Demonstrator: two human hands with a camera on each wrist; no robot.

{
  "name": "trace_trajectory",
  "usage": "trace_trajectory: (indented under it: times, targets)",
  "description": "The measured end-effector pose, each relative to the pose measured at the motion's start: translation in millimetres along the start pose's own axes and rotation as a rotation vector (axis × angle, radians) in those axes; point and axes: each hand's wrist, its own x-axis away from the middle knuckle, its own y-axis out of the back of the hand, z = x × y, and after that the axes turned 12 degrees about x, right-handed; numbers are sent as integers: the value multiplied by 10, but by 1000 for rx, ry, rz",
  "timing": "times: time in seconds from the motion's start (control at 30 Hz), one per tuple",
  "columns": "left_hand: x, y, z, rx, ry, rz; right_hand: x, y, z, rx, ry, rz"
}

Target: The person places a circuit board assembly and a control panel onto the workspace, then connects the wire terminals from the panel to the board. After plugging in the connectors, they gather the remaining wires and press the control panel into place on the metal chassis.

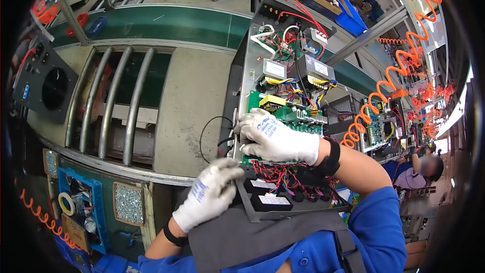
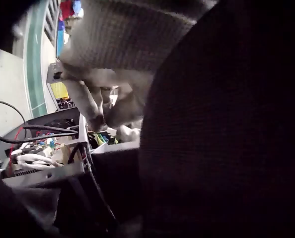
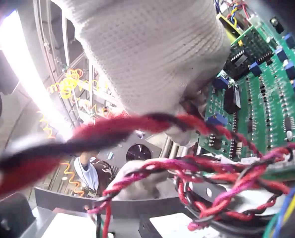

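Note:
An opened electronics chassis (image 1: 246,65) lies before me, holding a green circuit board (image 1: 303,116). My white-gloved right hand (image 1: 275,134) reaches over the board's near left part, fingers bent down at the chassis's left side. I cannot tell what its fingertips hold. My gloved left hand (image 1: 209,192) is at the near left corner, fingers loosely bent and thumb apart. Its glove fingers (image 2: 85,101) look dark in the left wrist view. Twisted red-and-black wires (image 3: 152,121) cross under the right wrist. A thin black cable (image 1: 203,136) loops out on the left.
Metal rollers (image 1: 116,101) and a grey bench surface (image 1: 189,86) lie left. A blue tray (image 1: 98,207) and a box of screws (image 1: 128,203) stand at the lower left. Coiled orange hoses (image 1: 384,93) hang right. Another chassis (image 1: 45,81) is at far left; a person (image 1: 411,174) sits right.

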Motion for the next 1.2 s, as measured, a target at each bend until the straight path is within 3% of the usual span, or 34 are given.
trace_trajectory:
  times: [0.03,0.1,0.2,0.23,0.33,0.37,0.43,0.47,0.5,0.53,0.57,0.67,0.7,0.77,0.8,0.83,0.9,0.97,1.03,1.07,1.1,1.13,1.17,1.2]
  targets:
    - [31,-38,-72,-56,-91,46,-44,13,-15,6,-57,75]
    - [138,-82,-128,-95,-61,26,-131,-44,-12,38,-163,119]
    - [281,-86,-241,-81,-14,165,-190,-69,96,122,-168,109]
    - [324,-95,-244,-85,-11,147,-175,-131,129,181,-92,107]
    - [451,-49,-68,156,198,251,-162,-167,69,183,-8,97]
    - [416,3,-71,443,593,122,-170,-127,19,126,-27,85]
    - [346,-146,402,462,546,-332,-213,138,143,-204,-303,283]
    - [265,-170,559,472,538,-354,-190,127,125,-316,-325,233]
    - [150,-160,683,259,414,-287,-161,95,91,-429,-349,180]
    - [72,-170,780,44,289,-219,-138,71,64,-717,-218,52]
    - [37,-212,861,49,283,-234,-127,323,232,-732,-317,104]
    - [-107,-245,894,551,596,-121,-19,587,424,-960,-237,-8]
    - [-125,-208,803,550,591,-111,24,692,527,-1017,-165,-46]
    - [-134,-128,563,122,223,-402,146,1034,889,-1023,-154,-106]
    - [-170,-93,455,143,56,-415,228,1177,1076,-925,-186,-122]
    - [-219,-76,262,147,55,-395,297,1246,1188,-829,-221,-137]
    - [-318,-52,-162,730,-131,-118,366,1191,1159,-852,-154,-140]
    - [-361,12,-342,832,-72,91,381,1175,1096,-867,-133,-214]
    - [-429,201,-371,553,-40,134,401,1169,960,-869,-122,-255]
    - [-403,314,-390,488,-26,115,417,1172,872,-854,-121,-272]
    - [-367,433,-373,424,-11,97,414,1259,962,-607,-342,-244]
    - [-315,572,-267,494,103,95,440,1195,852,-553,-283,-246]
    - [-296,695,-267,310,229,47,472,1108,717,-499,-225,-243]
    - [-310,751,-105,45,163,4,487,1060,670,-554,-295,-158]
